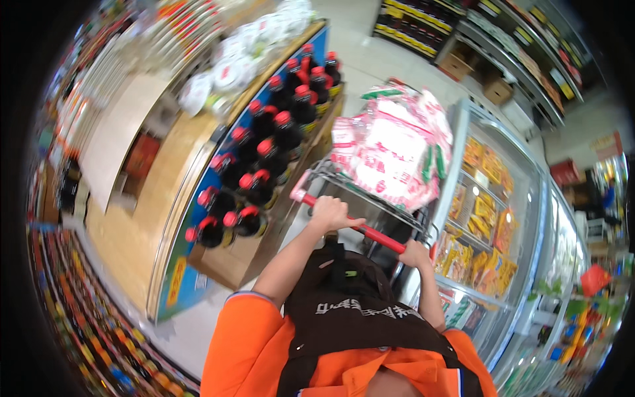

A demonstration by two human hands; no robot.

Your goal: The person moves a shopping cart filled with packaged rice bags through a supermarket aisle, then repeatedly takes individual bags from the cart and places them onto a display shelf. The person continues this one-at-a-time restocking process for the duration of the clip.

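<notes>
Both my hands are on the red handlebar point(380, 239) of a shopping cart point(370, 192). My left hand point(331, 214) lies over the bar's left part, its fingers curled round it and the thumb stretched along it. Toward the bar's right end, my right hand point(416, 254) is closed round it. Ahead of the handle, the cart carries a heap of white plastic packages point(393, 152) with red and pink print and some green patches. The packages rise above the basket and hide most of it. Between my arms hangs the dark apron point(360, 311) over my orange sleeves.
Close on the left, dark bottles with red caps point(271, 149) stand in rows in a cardboard tray point(231, 261), beside a wooden display counter point(142, 245). A glass-topped freezer point(486, 218) with yellow packs runs along the right. Shelves point(516, 53) stand at the far right; pale floor point(350, 33) shows ahead.
</notes>
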